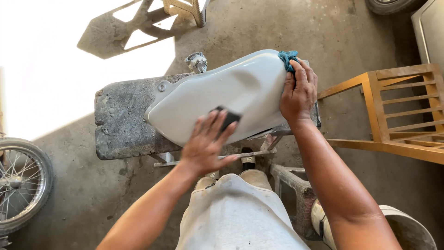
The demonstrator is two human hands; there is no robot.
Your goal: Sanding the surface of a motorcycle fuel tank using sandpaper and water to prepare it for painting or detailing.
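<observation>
A pale grey motorcycle fuel tank lies on its side on a rough, stained bench top. My left hand presses flat on the tank's near side, with a small dark sanding block under its fingers. At the tank's right end my right hand grips the tank, with a blue cloth caught under the fingertips. A metal cap fitting sticks up behind the tank.
A spoked wheel stands at the left edge. An orange wooden frame lies to the right, and a white bucket sits at lower right. My knee in light trousers is below the bench. Concrete floor all round.
</observation>
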